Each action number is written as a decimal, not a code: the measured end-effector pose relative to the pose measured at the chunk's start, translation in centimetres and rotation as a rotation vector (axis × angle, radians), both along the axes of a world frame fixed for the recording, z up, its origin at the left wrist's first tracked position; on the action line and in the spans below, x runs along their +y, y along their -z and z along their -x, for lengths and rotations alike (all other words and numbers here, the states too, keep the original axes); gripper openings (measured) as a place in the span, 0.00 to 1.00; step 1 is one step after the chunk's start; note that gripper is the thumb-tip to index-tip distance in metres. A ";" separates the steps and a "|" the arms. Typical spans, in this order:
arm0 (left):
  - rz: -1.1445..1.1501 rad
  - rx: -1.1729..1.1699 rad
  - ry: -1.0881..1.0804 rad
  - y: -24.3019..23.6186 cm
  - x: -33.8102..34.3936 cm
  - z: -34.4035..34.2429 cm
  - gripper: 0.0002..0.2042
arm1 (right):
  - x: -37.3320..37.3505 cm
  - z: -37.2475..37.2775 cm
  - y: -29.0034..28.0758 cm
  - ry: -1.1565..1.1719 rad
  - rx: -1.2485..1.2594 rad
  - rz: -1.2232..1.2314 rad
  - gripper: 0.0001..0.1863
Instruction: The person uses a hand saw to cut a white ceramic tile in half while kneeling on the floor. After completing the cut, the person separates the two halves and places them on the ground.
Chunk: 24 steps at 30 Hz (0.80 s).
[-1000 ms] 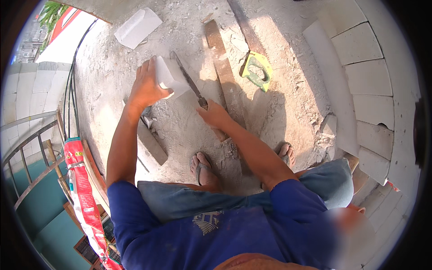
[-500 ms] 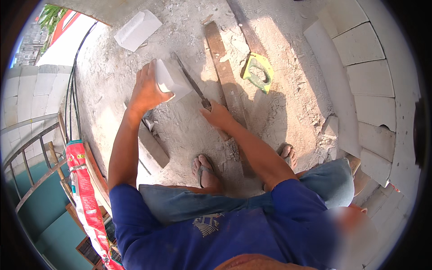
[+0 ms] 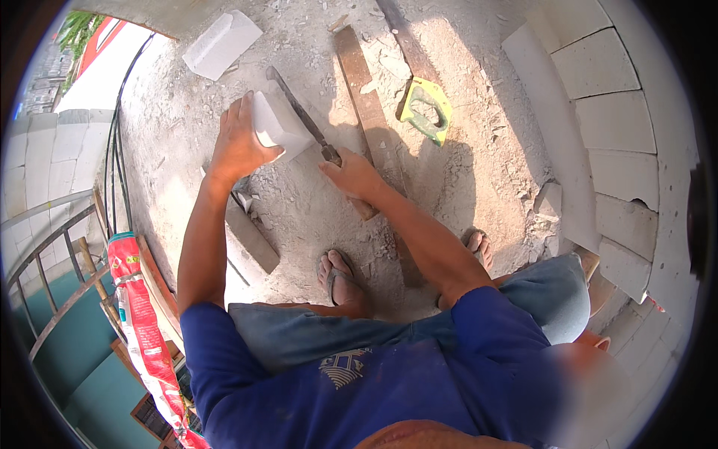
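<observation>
My left hand (image 3: 238,146) grips the left side of a white lightweight concrete block (image 3: 275,123), fingers over its far end and thumb at its near end. In my right hand (image 3: 353,176) is a dark machete (image 3: 299,112), held by the handle. Its long blade points away and to the left, close along the block's right side; I cannot tell whether it touches. A handsaw with a yellow-green handle (image 3: 426,111) lies on the dusty floor to the right.
Beyond my left hand lies another white block piece (image 3: 222,45). A long wooden board (image 3: 363,93) runs along the rubble-strewn floor. A grey slab (image 3: 250,236) lies near my left foot. White block walls (image 3: 609,123) rise at right; a red sack (image 3: 138,314) and metal railing (image 3: 56,273) stand left.
The machete has come left, nearer the block, and its blade looks broader now. My right hand has shifted slightly left and away from me. My left hand keeps its hold on the block.
</observation>
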State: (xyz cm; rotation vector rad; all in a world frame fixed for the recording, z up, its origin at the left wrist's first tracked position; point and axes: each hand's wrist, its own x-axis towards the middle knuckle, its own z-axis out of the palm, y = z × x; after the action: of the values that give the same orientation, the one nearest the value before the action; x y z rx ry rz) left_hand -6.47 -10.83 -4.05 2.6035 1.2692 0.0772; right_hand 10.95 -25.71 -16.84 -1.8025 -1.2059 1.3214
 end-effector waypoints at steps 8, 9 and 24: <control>0.048 0.000 -0.023 -0.8 0.3 -1.0 0.55 | -0.3 1.7 -1.4 0.074 -0.050 0.061 0.29; 0.052 0.004 -0.022 -0.7 0.2 -0.8 0.55 | -1.0 1.6 1.2 0.080 -0.053 0.006 0.29; 0.089 0.033 -0.017 -1.5 0.1 -0.7 0.56 | -1.9 1.4 3.3 0.100 0.101 0.075 0.35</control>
State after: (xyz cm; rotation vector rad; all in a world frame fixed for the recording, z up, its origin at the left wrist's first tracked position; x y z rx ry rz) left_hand -5.72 -10.68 -2.52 2.5289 1.2757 -0.0190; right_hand 9.54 -27.64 -20.18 -1.8009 -1.0117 1.3987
